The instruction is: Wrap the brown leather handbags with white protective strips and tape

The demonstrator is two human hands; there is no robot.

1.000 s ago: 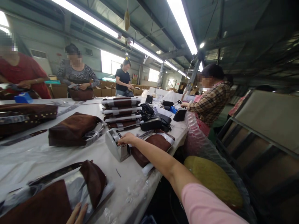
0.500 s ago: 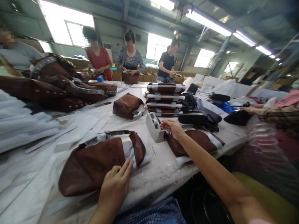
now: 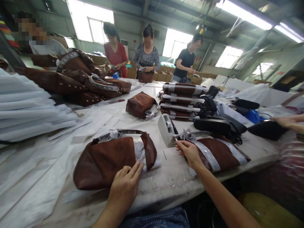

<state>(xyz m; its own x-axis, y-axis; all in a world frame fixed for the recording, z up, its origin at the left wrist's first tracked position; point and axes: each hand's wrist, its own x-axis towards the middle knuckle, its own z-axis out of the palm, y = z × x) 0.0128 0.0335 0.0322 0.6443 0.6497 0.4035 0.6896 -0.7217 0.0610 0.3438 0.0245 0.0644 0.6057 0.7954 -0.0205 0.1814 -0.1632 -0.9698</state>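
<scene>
near table edge (image 3: 163, 191) — brown bag (image 3: 109, 161)

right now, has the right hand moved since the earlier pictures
Yes: judged against the grey tape dispenser, the right hand has moved lower in view, toward the camera.

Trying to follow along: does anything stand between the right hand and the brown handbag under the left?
Nothing visible blocks the right hand; only a dark strip lies on the tabletop between it and the brown handbag. The tape dispenser stands farther back.
</scene>
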